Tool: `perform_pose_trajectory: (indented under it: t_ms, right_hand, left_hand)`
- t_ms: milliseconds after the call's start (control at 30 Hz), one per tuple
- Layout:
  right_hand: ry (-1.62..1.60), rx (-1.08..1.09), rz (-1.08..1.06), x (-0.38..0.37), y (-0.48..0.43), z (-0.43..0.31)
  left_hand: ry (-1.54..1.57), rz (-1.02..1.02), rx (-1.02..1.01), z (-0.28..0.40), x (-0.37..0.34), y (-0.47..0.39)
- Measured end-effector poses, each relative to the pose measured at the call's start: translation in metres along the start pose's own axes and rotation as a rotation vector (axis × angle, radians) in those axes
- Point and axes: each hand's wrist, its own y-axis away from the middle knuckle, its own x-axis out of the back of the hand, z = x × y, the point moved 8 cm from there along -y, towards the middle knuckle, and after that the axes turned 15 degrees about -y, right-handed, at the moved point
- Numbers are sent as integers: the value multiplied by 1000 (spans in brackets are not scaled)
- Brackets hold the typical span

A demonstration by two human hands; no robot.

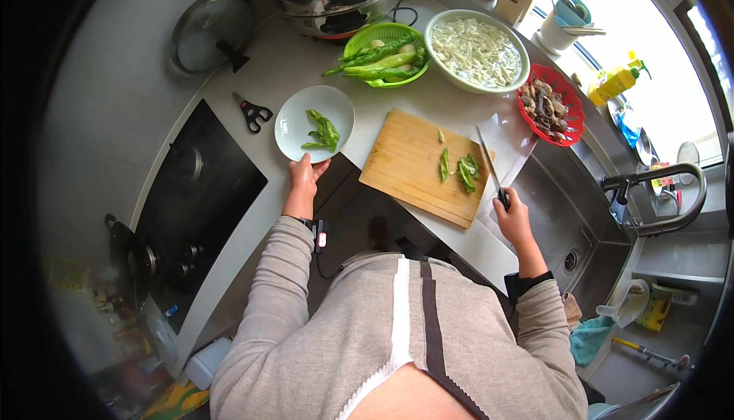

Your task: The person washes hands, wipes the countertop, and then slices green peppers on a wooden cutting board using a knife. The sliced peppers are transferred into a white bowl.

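Note:
My left hand [307, 176] grips the near rim of a white plate [292, 119], thumb on top. Cut green pepper pieces [324, 133] lie on that plate. In my right hand [512, 216] is the black handle of a kitchen knife [487, 153], its blade pointing away from me past the right edge of a wooden cutting board [401, 156]. More sliced green pepper [468, 173] rests at the board's right side, with a thin strip [444, 164] and a small pale scrap [441, 136] beside it.
Beyond the board stand a green basket of long peppers [381, 61], a bowl of pale shreds in water [479, 50] and a red dish of meat pieces [547, 107]. Black-handled scissors [251, 113] lie near the cooktop [195, 190]. A sink [565, 202] with a faucet [671, 190] is right.

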Motion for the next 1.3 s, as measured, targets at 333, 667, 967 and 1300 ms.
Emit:
perform_pose_trajectory:
  t_ms: [333, 667, 967, 1300]
  right_hand:
    - [-111, -52, -278, -49, 18, -22]
    - [44, 208, -410, -37, -45, -48]
    - [138, 298, -605, -33, -31, -56]
    - [6, 212, -259, -14, -67, -1]
  left_hand:
    - [107, 114, -104, 0, 15, 54]
    - [-66, 160, -75, -65, 69, 188]
    - [-127, 163, 70, -163, 72, 238]
    - [-218, -12, 75, -186, 47, 198]
